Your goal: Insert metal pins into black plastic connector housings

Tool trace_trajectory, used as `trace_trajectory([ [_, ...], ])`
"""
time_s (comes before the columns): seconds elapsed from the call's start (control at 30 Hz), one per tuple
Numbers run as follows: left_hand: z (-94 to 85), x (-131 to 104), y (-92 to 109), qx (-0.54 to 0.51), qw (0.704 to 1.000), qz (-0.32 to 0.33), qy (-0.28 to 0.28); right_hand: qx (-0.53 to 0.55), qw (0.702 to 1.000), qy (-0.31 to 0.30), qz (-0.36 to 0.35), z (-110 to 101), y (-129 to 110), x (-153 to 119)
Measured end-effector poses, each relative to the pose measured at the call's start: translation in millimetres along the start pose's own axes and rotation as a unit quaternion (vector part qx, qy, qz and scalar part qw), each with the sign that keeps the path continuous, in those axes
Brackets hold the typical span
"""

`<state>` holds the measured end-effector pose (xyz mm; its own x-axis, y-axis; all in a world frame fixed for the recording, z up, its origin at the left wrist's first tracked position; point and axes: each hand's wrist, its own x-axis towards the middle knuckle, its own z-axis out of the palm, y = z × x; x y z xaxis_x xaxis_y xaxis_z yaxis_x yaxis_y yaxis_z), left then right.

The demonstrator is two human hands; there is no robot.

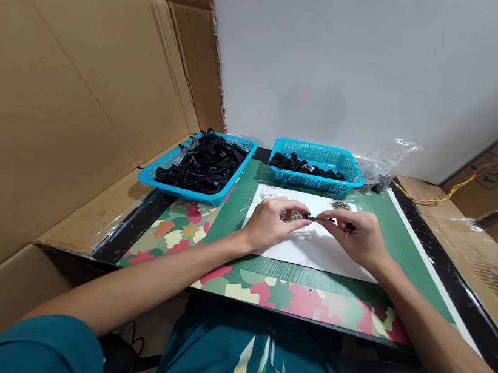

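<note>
Over a white sheet, my left hand pinches a small black part between thumb and fingertips. My right hand meets it from the other side, its thumb and fingertips closed on the opposite end of the same part. A tiny shiny piece shows by the right hand's curled fingers, too small to name. Small metal pieces lie heaped on the sheet's far right, beyond the right hand. Another metal pile sits behind the left hand, partly hidden, with more thin pieces scattered at the far left.
A blue basket heaped with black parts stands at the left. Another blue basket with fewer black parts is behind the sheet. Clear plastic bags lie to its right. Cardboard walls the left side; a yellow cable runs at right.
</note>
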<state>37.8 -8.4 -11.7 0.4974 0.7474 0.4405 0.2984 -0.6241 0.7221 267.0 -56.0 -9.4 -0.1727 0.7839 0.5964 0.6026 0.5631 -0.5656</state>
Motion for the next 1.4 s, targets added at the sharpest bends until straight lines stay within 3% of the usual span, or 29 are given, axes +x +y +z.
trace_trajectory([
  [0.17,1.5,0.8,-3.2,0.018,0.999,0.013,-0.038,-0.048,0.993,0.096,0.054,-12.1,-3.6,5.2],
  [0.27,2.7,0.9,-3.1,0.05,0.997,-0.007,-0.053,-0.07,0.988,0.122,0.065,-19.3,3.2,9.0],
  [0.4,2.8,0.6,-0.3,0.081,0.994,-0.038,-0.056,-0.081,0.991,0.059,0.085,-22.7,18.4,8.7],
  [0.6,3.2,-1.2,0.3,0.113,0.989,-0.017,-0.09,-0.086,0.982,-0.051,0.159,-17.3,27.5,5.6],
  [0.83,4.3,-2.5,-1.1,0.121,0.989,-0.01,-0.086,-0.081,0.973,-0.154,0.152,-13.3,34.3,7.5],
  [0.97,4.3,-3.3,-1.4,0.123,0.988,-0.005,-0.088,-0.065,0.976,-0.153,0.141,-13.8,34.8,5.7],
  [1.13,3.8,-1.6,-3.9,0.126,0.988,0.018,-0.084,0.107,0.978,-0.129,0.122,-8.7,11.5,8.4],
  [1.27,4.2,2.0,-6.8,0.124,0.988,0.041,-0.083,0.097,0.983,-0.125,0.097,1.8,-3.9,9.5],
  [1.4,4.1,3.1,-7.7,0.118,0.989,0.037,-0.084,0.077,0.981,-0.139,0.107,8.9,-2.6,7.1],
])
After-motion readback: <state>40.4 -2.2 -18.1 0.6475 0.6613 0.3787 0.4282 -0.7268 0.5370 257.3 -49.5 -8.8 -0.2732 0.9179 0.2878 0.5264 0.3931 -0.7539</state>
